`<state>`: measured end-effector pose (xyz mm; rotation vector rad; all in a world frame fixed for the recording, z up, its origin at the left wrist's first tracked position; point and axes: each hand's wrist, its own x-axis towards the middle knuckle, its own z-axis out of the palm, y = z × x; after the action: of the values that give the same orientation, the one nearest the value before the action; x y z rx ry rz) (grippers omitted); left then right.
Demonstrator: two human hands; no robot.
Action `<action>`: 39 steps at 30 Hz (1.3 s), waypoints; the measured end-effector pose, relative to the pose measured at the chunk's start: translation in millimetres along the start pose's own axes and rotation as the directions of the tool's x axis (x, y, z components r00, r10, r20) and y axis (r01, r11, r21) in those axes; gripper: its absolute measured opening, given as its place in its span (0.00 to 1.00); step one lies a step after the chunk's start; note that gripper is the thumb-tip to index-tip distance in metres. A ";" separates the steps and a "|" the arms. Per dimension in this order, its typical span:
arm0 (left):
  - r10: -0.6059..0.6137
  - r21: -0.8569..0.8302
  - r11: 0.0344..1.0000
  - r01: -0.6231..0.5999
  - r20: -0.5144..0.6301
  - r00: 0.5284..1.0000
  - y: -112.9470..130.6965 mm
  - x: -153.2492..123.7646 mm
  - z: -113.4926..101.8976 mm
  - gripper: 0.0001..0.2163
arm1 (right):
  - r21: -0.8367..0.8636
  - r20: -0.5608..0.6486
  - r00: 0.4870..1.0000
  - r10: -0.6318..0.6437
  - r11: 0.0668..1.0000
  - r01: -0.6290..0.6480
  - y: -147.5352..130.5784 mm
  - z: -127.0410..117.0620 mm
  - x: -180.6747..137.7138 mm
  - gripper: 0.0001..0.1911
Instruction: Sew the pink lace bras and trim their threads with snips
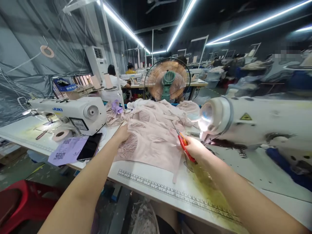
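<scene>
A pale pink garment with lace panels lies spread on the white sewing table. At its left edge, my left hand is closed on the cloth, its fingertips partly hidden. My right hand grips a pair of scissors with red and orange handles. Their blades point up and away over the garment's right side. Behind it, more pale pink fabric pieces are heaped. Close to my right hand is the lit head of a sewing machine.
A second sewing machine stands at left, near a phone, a purple paper slip and a roll of tape. A ruler strip runs along the front edge. Beyond the fabric stands a large fan. A red stool is at lower left.
</scene>
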<state>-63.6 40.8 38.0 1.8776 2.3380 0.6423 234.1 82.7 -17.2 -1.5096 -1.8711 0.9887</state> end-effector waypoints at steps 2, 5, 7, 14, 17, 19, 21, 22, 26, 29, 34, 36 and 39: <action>-0.034 0.008 0.999 0.034 0.007 0.999 -12.8 7.8 12.5 0.14 | 0.134 0.049 0.999 0.004 0.991 -0.010 -2.4 -5.4 -22.5 0.11; -0.039 0.005 0.999 0.039 -0.009 0.999 -24.2 -2.7 12.6 0.14 | 0.366 0.079 0.996 -0.045 0.930 0.013 -1.3 -16.3 -64.4 0.19; -0.014 -0.016 1.000 0.013 -0.045 0.999 -28.2 -23.1 0.1 0.12 | 0.474 0.081 0.995 -0.051 0.880 0.006 5.6 -24.7 -97.3 0.23; 0.260 -0.075 0.959 -0.275 -0.161 0.952 -58.7 -186.5 -23.4 0.09 | 0.655 0.222 0.973 -0.059 0.748 -0.104 47.1 -44.0 -208.2 0.14; 0.253 0.121 0.963 -0.239 -0.114 0.961 -65.5 -272.1 13.3 0.10 | 0.619 0.224 0.973 -0.052 0.779 -0.101 54.4 -41.0 -225.2 0.13; 0.222 0.193 0.961 -0.198 -0.112 0.969 -56.8 -315.5 47.8 0.08 | 0.588 0.224 0.974 -0.026 0.801 -0.114 54.4 -39.3 -225.4 0.13; 0.264 0.056 0.963 -0.265 0.015 0.964 -33.1 -341.4 81.3 0.09 | 0.578 0.225 0.974 -0.009 0.806 -0.126 51.1 -40.7 -221.2 0.14; 0.345 -0.070 0.938 -0.338 0.135 0.929 -15.8 -347.4 96.2 0.09 | 0.583 0.215 0.976 -0.013 0.804 -0.118 48.5 -42.4 -218.6 0.14; 0.571 -0.347 0.816 -0.461 0.602 0.558 67.7 -337.6 143.7 0.21 | 0.582 0.174 0.984 -0.038 0.810 -0.072 34.7 -49.5 -210.6 0.12; 0.471 -0.233 0.840 -0.489 0.761 0.447 116.4 -321.7 175.6 0.33 | 0.569 0.171 0.984 -0.053 0.821 -0.055 26.1 -49.1 -207.8 0.10; 0.369 -0.149 0.872 -0.466 0.827 0.425 143.8 -315.9 213.2 0.23 | 0.535 0.197 0.980 -0.032 0.841 -0.080 25.6 -46.0 -206.5 0.10; 0.356 -0.141 0.878 -0.458 0.831 0.427 143.9 -317.0 218.0 0.35 | 0.520 0.202 0.979 -0.023 0.850 -0.088 28.7 -46.2 -206.3 0.10; 0.370 -0.167 0.874 -0.456 0.838 0.402 144.2 -319.3 217.6 0.46 | 0.503 0.196 0.980 -0.031 0.861 -0.073 32.8 -46.7 -205.9 0.10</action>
<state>216.1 -178.8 -170.9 2.1071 1.2509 -0.3880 337.1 -104.3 -8.3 -1.1438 -1.5399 1.5491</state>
